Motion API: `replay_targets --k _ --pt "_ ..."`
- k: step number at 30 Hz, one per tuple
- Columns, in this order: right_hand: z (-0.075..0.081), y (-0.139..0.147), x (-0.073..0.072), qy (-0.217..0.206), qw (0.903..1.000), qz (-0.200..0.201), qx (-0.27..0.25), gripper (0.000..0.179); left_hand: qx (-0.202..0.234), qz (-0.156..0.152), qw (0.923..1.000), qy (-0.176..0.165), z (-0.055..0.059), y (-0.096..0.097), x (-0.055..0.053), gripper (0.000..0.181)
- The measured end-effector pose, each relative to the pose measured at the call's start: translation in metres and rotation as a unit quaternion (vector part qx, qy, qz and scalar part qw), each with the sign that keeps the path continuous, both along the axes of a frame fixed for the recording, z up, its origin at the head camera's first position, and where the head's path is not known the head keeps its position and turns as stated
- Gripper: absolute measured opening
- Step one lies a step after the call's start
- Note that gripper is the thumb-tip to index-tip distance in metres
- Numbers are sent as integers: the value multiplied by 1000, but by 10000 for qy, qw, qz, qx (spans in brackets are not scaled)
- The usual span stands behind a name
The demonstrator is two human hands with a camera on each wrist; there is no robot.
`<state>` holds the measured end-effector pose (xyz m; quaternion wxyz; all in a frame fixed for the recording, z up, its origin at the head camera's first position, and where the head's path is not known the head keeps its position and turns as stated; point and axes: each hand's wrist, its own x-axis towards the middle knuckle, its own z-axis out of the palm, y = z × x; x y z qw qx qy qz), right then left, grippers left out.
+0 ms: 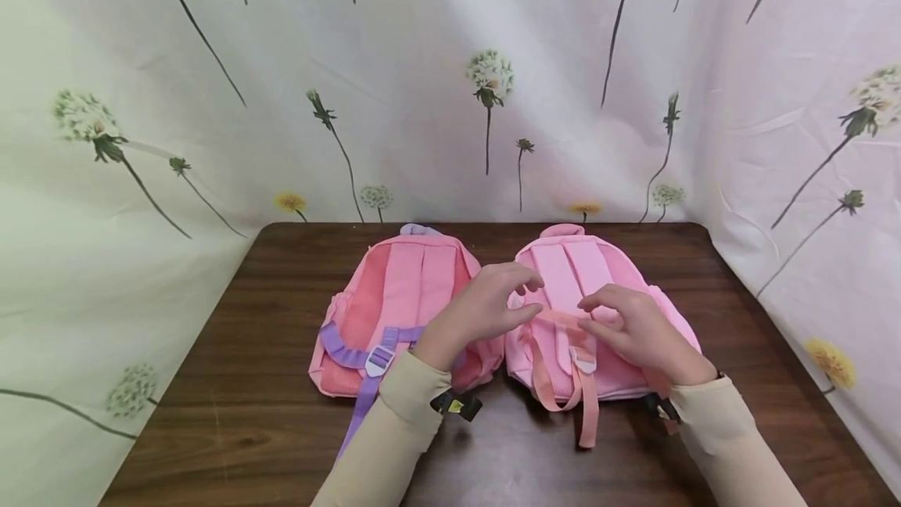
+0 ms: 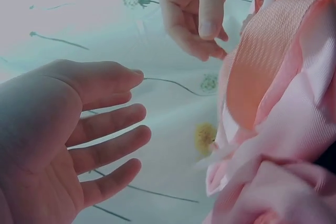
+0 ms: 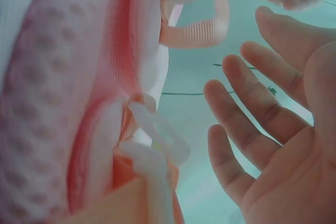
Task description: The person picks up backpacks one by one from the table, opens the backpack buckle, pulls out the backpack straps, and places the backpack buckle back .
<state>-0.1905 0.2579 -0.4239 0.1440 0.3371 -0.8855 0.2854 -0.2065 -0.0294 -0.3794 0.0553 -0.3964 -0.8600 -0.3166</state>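
Observation:
Two small pink backpacks lie side by side in the head view, shoulder straps facing up. Above the light pink backpack point(image 1: 614, 263) on the right, my left hand point(image 1: 486, 305) and right hand point(image 1: 642, 332) hover with loosely bent, spread fingers, gripping nothing. Between and below them are that bag's peach webbing strap point(image 1: 588, 413) and its white buckle point(image 1: 583, 360). In the left wrist view, the left hand point(image 2: 58, 129) is apart from a peach strap point(image 2: 257, 56). The right wrist view shows the right hand point(image 3: 283, 119) clear of a white buckle point(image 3: 163, 135).
Left of it lies the other backpack point(image 1: 366, 280), with purple webbing point(image 1: 341, 346) and a white buckle point(image 1: 379, 361); my left forearm crosses its lower right part. Both bags rest on a dark wooden table point(image 1: 232, 382). A dandelion-print cloth point(image 1: 422, 84) hangs behind and at the sides.

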Motion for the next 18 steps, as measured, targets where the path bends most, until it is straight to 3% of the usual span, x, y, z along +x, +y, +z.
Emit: replay_targets --k 10,18 --pt "9 8 -2 317 9984 -461 86 38 -4 545 9974 469 9 -34 1 33" --pt "17 16 3 174 9979 -594 193 66 79 1187 9889 886 18 -85 1 58"
